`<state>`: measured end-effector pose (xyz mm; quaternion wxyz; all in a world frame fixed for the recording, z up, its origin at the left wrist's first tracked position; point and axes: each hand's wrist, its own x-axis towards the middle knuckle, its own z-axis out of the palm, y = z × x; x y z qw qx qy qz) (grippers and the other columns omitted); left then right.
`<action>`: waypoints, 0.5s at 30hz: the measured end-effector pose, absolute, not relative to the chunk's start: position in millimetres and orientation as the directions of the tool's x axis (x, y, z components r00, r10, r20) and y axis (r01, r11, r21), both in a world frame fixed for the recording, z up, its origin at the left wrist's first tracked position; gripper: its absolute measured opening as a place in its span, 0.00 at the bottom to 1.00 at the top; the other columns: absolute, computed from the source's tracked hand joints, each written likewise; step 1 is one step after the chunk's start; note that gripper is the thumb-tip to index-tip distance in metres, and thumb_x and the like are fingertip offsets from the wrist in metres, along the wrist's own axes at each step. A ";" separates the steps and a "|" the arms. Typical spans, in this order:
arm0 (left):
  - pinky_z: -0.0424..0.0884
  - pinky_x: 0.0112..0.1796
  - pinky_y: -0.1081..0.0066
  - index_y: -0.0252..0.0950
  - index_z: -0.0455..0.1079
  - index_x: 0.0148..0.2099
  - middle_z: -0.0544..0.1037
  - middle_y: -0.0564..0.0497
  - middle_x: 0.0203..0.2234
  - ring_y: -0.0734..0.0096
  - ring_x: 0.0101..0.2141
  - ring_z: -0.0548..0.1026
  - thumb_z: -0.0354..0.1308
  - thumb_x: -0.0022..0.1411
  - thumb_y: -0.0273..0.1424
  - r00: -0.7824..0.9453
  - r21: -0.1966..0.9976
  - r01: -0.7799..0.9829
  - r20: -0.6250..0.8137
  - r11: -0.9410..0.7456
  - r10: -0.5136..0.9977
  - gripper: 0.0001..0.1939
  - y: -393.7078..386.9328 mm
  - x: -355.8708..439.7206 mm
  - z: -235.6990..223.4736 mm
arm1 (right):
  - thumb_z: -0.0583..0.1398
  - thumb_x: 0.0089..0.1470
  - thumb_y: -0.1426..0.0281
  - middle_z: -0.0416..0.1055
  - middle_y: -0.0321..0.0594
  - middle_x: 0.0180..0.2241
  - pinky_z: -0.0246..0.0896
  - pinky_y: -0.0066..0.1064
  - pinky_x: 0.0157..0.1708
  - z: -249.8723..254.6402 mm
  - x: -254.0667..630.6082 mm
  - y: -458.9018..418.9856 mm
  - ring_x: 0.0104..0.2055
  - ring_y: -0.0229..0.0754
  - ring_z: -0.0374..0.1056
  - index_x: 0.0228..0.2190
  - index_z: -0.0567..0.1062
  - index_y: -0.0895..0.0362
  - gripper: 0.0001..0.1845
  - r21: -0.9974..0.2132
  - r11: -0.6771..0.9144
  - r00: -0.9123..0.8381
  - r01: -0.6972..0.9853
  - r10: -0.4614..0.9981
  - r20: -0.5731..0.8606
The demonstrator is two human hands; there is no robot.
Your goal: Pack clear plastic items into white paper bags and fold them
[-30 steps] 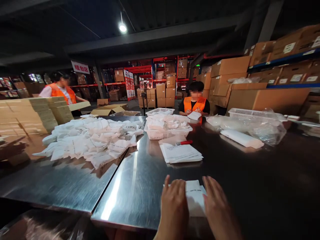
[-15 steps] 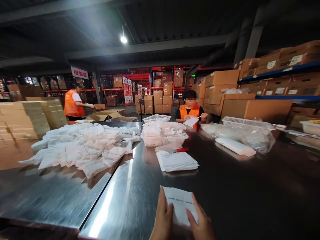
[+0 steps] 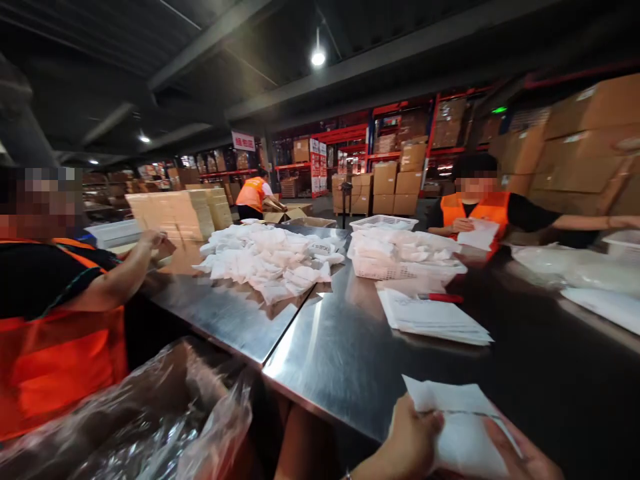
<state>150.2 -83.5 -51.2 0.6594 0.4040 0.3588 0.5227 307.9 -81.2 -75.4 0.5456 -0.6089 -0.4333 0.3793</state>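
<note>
My left hand (image 3: 413, 443) grips the left edge of a white printed paper packet (image 3: 457, 427) near the front edge of the steel table (image 3: 340, 347). My right hand (image 3: 525, 457) lies under or along the packet's right side, fingers closed on it. A flat stack of similar white packets (image 3: 433, 317) lies further out on the table, with a red pen (image 3: 443, 298) at its far edge. Beyond it stands a white basket (image 3: 400, 267) filled with white packets.
A heap of white packets (image 3: 273, 257) covers the table's left half. A person in an orange vest (image 3: 55, 313) stands close at my left beside a clear plastic bag (image 3: 150, 420). Another vested person (image 3: 480, 210) sits across. Cardboard boxes (image 3: 175, 213) and clear bags (image 3: 575, 267) border the table.
The view swung left, bringing a person at my left into sight. Both hands went from pressing the packet flat on the table to holding it at the table's front edge.
</note>
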 end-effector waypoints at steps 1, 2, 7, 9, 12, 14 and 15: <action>0.71 0.36 0.59 0.28 0.72 0.46 0.76 0.47 0.30 0.61 0.31 0.72 0.62 0.46 0.41 0.183 0.911 -0.397 -0.036 0.108 0.982 0.27 -81.8 150.2 -51.7 | 0.60 0.43 0.41 0.78 0.49 0.30 0.70 0.39 0.18 -72.5 307.1 -80.8 0.26 0.57 0.74 0.51 0.71 0.58 0.43 -0.993 -0.098 0.348 0.069 0.935 -0.068; 0.71 0.38 0.61 0.29 0.72 0.46 0.76 0.48 0.31 0.61 0.32 0.72 0.61 0.46 0.38 0.163 0.913 -0.398 -0.027 0.091 0.986 0.26 -80.6 150.7 -52.7 | 0.61 0.42 0.43 0.78 0.49 0.30 0.71 0.39 0.18 -68.7 306.3 -81.7 0.26 0.57 0.74 0.53 0.70 0.59 0.44 -0.988 -0.155 0.355 0.015 0.924 -0.140; 0.67 0.40 0.68 0.31 0.70 0.46 0.77 0.50 0.37 0.65 0.38 0.72 0.54 0.48 0.26 0.081 0.955 -0.297 0.043 -0.017 0.996 0.20 -84.2 151.3 -53.9 | 0.66 0.37 0.46 0.76 0.48 0.42 0.75 0.38 0.30 -56.4 302.8 -91.3 0.40 0.58 0.74 0.60 0.61 0.57 0.54 -0.987 -0.080 0.249 -0.141 0.962 -0.113; 0.65 0.37 0.72 0.33 0.70 0.41 0.76 0.52 0.33 0.68 0.35 0.70 0.51 0.50 0.24 0.063 0.984 -0.154 0.101 -0.091 0.993 0.14 -88.1 148.1 -48.8 | 0.68 0.33 0.46 0.75 0.48 0.45 0.74 0.39 0.33 -57.1 301.5 -91.6 0.42 0.58 0.74 0.60 0.60 0.57 0.56 -0.994 -0.066 0.209 -0.087 0.974 -0.083; 0.61 0.31 0.75 0.34 0.67 0.34 0.74 0.53 0.27 0.71 0.30 0.69 0.49 0.54 0.23 0.041 0.986 -0.009 0.167 -0.167 0.985 0.07 -92.3 142.4 -40.3 | 0.68 0.31 0.46 0.77 0.49 0.39 0.73 0.37 0.35 -56.3 297.5 -89.0 0.41 0.58 0.74 0.45 0.72 0.60 0.42 -0.975 -0.030 0.273 0.221 0.962 0.033; 0.60 0.30 0.75 0.35 0.66 0.34 0.74 0.53 0.27 0.71 0.29 0.69 0.49 0.56 0.24 0.031 0.981 -0.006 0.196 -0.196 0.980 0.05 -93.3 140.5 -38.1 | 0.65 0.31 0.44 0.77 0.49 0.32 0.72 0.37 0.33 -55.1 295.3 -86.8 0.38 0.58 0.74 0.34 0.75 0.59 0.34 -0.929 -0.018 0.318 0.369 0.942 0.108; 0.60 0.30 0.74 0.35 0.66 0.34 0.74 0.53 0.28 0.71 0.30 0.69 0.49 0.57 0.24 0.023 0.980 -0.010 0.199 -0.198 0.980 0.05 -93.3 140.4 -38.5 | 0.64 0.32 0.44 0.77 0.49 0.30 0.72 0.38 0.30 -55.8 295.5 -85.5 0.36 0.58 0.74 0.31 0.75 0.58 0.32 -0.913 -0.010 0.332 0.408 0.933 0.138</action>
